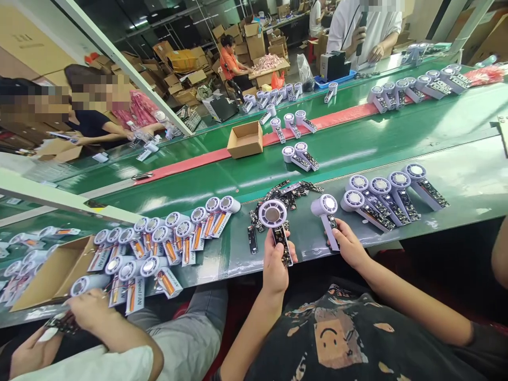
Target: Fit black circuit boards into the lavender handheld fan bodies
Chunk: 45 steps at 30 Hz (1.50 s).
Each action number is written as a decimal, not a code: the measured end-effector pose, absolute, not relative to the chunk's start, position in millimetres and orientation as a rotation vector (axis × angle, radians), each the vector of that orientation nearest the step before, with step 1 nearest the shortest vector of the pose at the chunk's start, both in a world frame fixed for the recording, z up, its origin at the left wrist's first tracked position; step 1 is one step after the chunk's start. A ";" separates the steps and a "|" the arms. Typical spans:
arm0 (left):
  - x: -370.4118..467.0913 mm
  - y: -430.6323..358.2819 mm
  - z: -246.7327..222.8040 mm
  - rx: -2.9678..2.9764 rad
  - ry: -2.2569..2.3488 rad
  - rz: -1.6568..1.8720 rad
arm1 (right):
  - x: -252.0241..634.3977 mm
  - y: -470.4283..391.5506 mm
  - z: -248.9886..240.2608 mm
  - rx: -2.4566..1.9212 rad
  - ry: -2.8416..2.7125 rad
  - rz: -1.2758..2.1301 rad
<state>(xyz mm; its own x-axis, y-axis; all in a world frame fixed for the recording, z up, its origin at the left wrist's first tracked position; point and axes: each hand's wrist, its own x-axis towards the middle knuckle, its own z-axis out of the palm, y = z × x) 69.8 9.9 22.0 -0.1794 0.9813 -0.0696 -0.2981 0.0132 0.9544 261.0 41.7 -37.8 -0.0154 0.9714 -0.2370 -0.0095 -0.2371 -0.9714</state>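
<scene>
My left hand (275,267) is wrapped round the handle of a pale lilac handheld fan (273,213), raised in front of me. A black circuit board (286,251) lies along its open handle. A second handheld fan (327,204), also with a board in its handle, is gripped low on the handle by my right hand (350,244), near the bench edge. Behind the left fan lies a loose pile of black circuit boards (291,201), partly hidden by it. To the right, several fans with boards (380,185) stand in a slanting row.
Several fans with orange parts in their handles (172,219) crowd the bench at left, by a cardboard box (59,270). A co-worker's hand (89,312) works there. Beyond runs a green conveyor belt (190,177) with a red strip, fans and a small open box (245,140).
</scene>
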 end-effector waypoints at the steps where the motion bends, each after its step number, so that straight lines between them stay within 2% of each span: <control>1: 70.2 9.9 21.8 0.862 1.139 1.438 | 260.8 40.9 -38.2 -1.368 -1.087 1.397; 21: 77.4 10.0 13.8 0.852 1.183 1.364 | 265.5 38.3 -38.9 -1.328 -1.140 1.406; 31: 78.7 7.1 11.9 0.875 1.112 1.336 | 286.0 58.8 2.7 -1.927 -1.850 0.899; 39: 74.8 1.4 12.4 0.933 1.056 1.366 | 271.7 61.9 3.0 -2.131 -2.094 0.430; 42: 73.8 -2.1 14.0 0.930 1.054 1.367 | 273.4 57.2 13.9 -2.109 -2.089 0.327; 45: 75.9 -6.6 12.9 0.941 1.060 1.318 | 268.3 43.9 35.3 -1.783 -1.998 0.408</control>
